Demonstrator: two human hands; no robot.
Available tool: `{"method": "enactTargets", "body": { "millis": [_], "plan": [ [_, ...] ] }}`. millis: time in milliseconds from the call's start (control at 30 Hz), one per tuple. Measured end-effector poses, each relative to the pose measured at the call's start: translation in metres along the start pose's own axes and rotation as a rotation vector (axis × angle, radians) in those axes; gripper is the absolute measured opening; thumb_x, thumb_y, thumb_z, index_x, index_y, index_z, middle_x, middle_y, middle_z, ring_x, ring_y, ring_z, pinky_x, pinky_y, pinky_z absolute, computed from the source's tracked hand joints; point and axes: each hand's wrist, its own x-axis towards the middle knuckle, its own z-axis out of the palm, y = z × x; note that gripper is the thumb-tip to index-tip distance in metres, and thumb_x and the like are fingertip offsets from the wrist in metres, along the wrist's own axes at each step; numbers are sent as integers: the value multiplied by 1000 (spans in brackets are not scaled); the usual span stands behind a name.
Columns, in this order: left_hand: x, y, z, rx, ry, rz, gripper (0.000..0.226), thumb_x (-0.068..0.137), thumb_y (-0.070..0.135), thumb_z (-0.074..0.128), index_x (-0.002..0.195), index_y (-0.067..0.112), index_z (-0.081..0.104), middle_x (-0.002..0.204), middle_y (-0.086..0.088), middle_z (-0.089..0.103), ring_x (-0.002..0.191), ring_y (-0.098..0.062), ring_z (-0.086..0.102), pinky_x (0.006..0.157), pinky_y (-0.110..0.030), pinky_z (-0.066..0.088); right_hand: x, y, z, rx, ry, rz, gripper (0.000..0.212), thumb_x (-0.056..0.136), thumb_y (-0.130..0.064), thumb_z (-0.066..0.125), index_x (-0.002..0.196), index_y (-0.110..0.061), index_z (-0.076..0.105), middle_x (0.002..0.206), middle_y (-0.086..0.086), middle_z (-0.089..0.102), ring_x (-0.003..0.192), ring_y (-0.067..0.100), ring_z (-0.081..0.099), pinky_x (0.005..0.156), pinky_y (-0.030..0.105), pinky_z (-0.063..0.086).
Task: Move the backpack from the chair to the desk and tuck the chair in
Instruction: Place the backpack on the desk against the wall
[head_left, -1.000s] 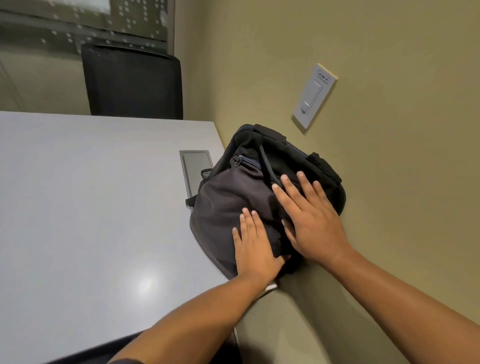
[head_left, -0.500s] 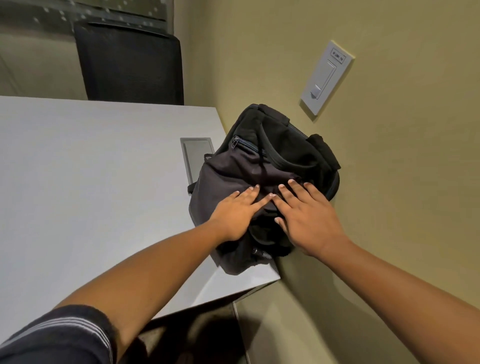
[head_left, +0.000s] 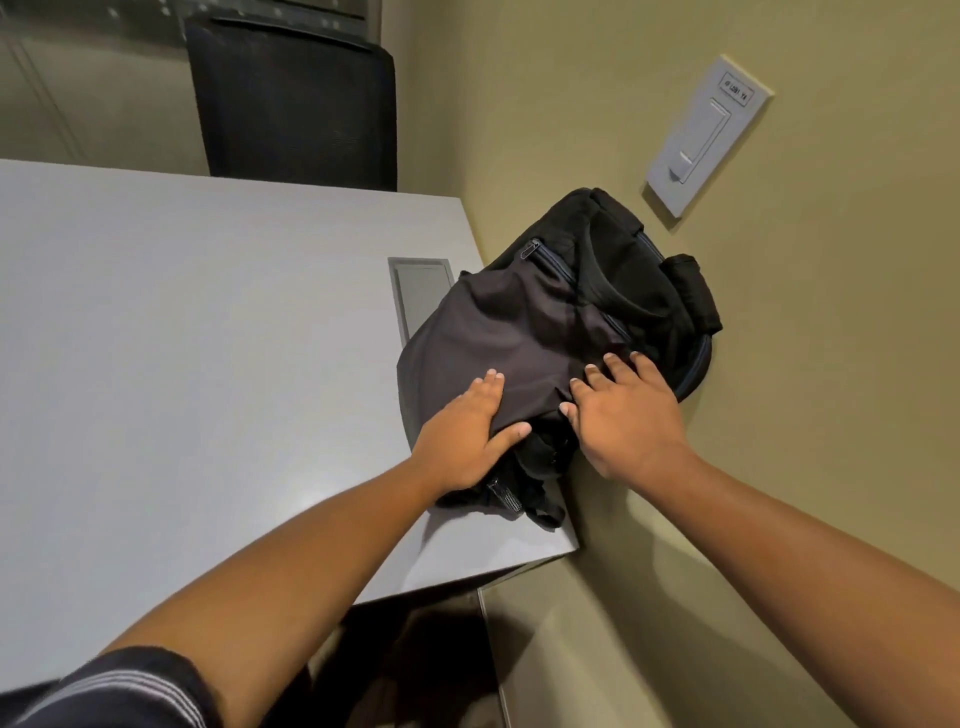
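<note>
The black and dark grey backpack (head_left: 524, 322) lies on the right end of the white desk (head_left: 182, 364), its far side pressed against the wall. My left hand (head_left: 467, 434) rests flat on the bag's near left part, fingers on the grey front panel and thumb spread toward the bottom edge. My right hand (head_left: 626, 415) lies flat on the bag's near right part, next to the wall, fingers apart. Neither hand closes around anything. A black chair (head_left: 291, 104) stands behind the desk's far edge.
A grey cable hatch (head_left: 418, 288) is set in the desk just left of the bag. A white wall switch (head_left: 706, 135) sits above the bag. The desk's near right corner (head_left: 566, 545) meets the wall, with dark floor space below it.
My left hand has slid away from the right hand toward the bag's near left edge. The bag's front panel lies flatter. The right hand has barely moved.
</note>
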Motion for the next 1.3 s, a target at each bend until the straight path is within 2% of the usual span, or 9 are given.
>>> {"method": "enactTargets", "body": {
  "millis": [133,233,367,567,667,933,1100,1200,1300],
  "plan": [
    [-16,3,22,-217,115,-166,70,96,57,18,153,15,18,162,-5,15,149,-20,10,120,-38,13,4,-9,-5,-39,-21,-36,55,97,-37,21,139,-12,45,144,10,49,140,29,32,117,50,0],
    [-17,8,41,-288,143,-246,57,103,44,16,153,16,20,162,-4,16,149,-22,7,121,-40,8,8,-19,-4,49,19,-82,53,97,-32,26,142,-9,40,148,10,43,143,27,25,118,46,8],
    [-13,14,54,-106,84,-233,61,102,47,19,154,14,15,163,-8,11,149,-26,4,120,-43,8,14,-30,4,157,36,-135,55,98,-44,23,142,-16,40,152,6,38,144,24,22,117,46,15],
    [-14,10,61,42,51,-227,68,102,47,25,154,9,5,163,-11,2,149,-26,-1,120,-41,6,4,-15,35,35,-125,-100,61,99,-43,15,153,-15,7,162,3,4,147,22,-6,118,41,-7],
    [-18,7,65,40,56,-240,62,104,40,25,154,10,5,164,-10,0,149,-24,-2,121,-40,5,2,-16,40,17,-107,-102,60,100,-41,13,152,-14,2,162,3,-1,147,22,-11,117,40,-11],
    [-44,-13,58,120,63,-155,57,104,38,24,153,13,13,163,-5,9,150,-21,4,121,-37,10,0,-22,40,43,-72,-78,60,99,-41,18,152,-15,11,162,3,7,148,22,-5,113,39,-14],
    [-61,-28,44,223,40,-150,60,103,43,23,153,12,14,163,-6,10,149,-21,6,120,-37,12,-9,-30,41,101,6,-35,56,97,-35,25,147,-12,33,156,7,31,146,25,17,118,40,3],
    [-70,-34,33,267,49,-188,64,101,48,21,153,12,13,163,-6,10,149,-22,6,120,-38,13,-18,-38,42,127,3,-20,54,98,-32,23,148,-13,30,157,6,27,146,23,15,119,39,2],
    [-83,-34,23,333,54,-216,67,100,51,17,154,11,11,163,-7,8,149,-22,6,121,-37,11,-27,-47,43,147,48,-6,52,97,-26,32,146,-11,33,155,7,31,145,24,18,118,39,4]
  ]
}}
